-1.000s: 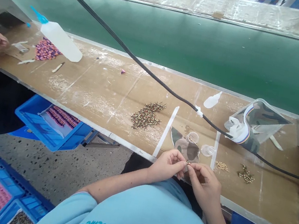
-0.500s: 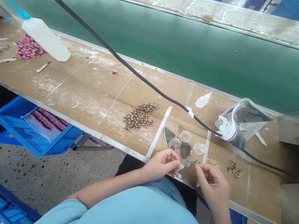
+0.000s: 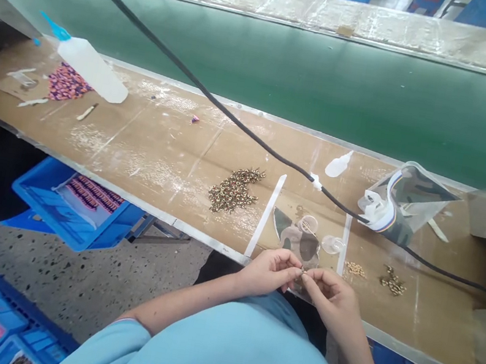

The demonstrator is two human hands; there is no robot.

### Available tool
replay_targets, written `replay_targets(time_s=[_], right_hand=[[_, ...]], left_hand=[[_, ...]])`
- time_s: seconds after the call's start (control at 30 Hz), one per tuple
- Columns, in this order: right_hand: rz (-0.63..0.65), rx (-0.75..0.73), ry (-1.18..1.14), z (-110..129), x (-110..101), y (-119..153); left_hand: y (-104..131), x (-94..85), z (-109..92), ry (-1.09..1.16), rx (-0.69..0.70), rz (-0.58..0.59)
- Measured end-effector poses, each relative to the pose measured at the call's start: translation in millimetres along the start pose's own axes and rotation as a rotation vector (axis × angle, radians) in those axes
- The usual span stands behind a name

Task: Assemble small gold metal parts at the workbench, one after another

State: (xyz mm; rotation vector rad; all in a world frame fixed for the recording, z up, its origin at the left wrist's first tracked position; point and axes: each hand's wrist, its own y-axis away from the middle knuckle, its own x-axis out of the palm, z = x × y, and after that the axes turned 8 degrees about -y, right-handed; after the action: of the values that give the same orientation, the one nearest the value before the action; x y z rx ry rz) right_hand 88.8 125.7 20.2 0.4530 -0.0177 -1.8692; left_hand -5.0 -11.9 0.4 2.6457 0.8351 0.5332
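My left hand point(image 3: 274, 269) and my right hand point(image 3: 330, 296) meet fingertip to fingertip at the table's front edge, each in a pinch. Something tiny lies between the fingertips, too small to name. Just beyond them is a camouflage cloth piece point(image 3: 296, 241) with a small clear cup point(image 3: 309, 224) on it, and a clear lid point(image 3: 333, 244) sits to its right. A pile of small brassy parts point(image 3: 235, 190) lies to the left of a white tape strip. On the right are small beige beads point(image 3: 355, 269) and a smaller heap of brassy parts point(image 3: 393, 281).
A black cable point(image 3: 251, 134) crosses over the table. A clear bag point(image 3: 412, 201) stands at the right back, near a white scrap point(image 3: 338, 164). At the left are a white bottle point(image 3: 94, 70), pink and purple pieces point(image 3: 66, 83) and a blue crate point(image 3: 75, 210) below the edge.
My right hand has moved left, and its fingertips now meet those of my left hand. The view has shifted slightly, and another person's hand at the far left is gone from view.
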Motion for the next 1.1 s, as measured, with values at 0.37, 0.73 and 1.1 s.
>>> replay_targets(time_s=[0.37,0.73,1.1], right_hand=[[-0.313,-0.559,0.389,-5,12,6],[-0.312,-0.666,0.353,-7,16,5],[-0.307,-0.451,0.249,-2,13,5]], left_hand=[[1,1.5,-17,0.133,-0.121,-0.066],[1,1.3,-20,0.145,-0.147,-0.085],[1,3.4,-13,0.021,-0.079,-0.038]])
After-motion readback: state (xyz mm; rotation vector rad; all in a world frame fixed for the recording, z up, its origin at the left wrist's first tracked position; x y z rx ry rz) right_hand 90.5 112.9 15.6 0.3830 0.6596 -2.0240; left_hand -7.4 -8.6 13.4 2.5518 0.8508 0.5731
